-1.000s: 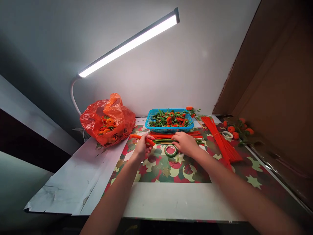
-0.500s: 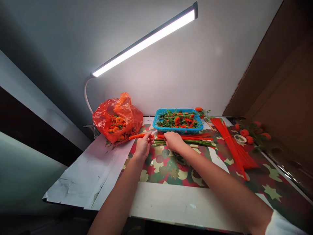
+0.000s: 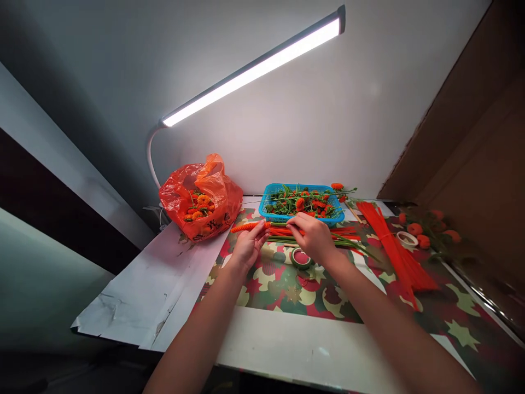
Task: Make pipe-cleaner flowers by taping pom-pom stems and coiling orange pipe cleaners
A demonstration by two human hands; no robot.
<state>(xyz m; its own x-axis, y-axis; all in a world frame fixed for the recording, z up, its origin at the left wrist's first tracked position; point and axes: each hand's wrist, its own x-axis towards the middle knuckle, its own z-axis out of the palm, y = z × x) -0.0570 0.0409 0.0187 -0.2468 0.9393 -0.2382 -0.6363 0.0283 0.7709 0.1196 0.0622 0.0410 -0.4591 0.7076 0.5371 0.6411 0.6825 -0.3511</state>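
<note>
My left hand (image 3: pixel 249 245) is closed on an orange ridged coil (image 3: pixel 241 227), which sticks out to its left above the patterned cloth. A green stem (image 3: pixel 279 224) runs from the coil's right end to my right hand (image 3: pixel 312 235), whose fingers pinch it. Under and behind my hands lie red sticks (image 3: pixel 346 236) and green stems (image 3: pixel 348 243). A roll of green tape (image 3: pixel 301 258) rests on the cloth just below my right hand.
An orange plastic bag (image 3: pixel 225 200) of orange flowers stands at the left. Behind my hands is a blue basket (image 3: pixel 303 220) of flowers and stems. A red bundle (image 3: pixel 385 235) and a white roll (image 3: pixel 407 239) lie right. A lit lamp (image 3: pixel 254 71) hangs above.
My right hand has moved right, away from my left hand, and a green stem now shows between them. The green tape roll has come into fuller view. The whole view has shifted slightly.
</note>
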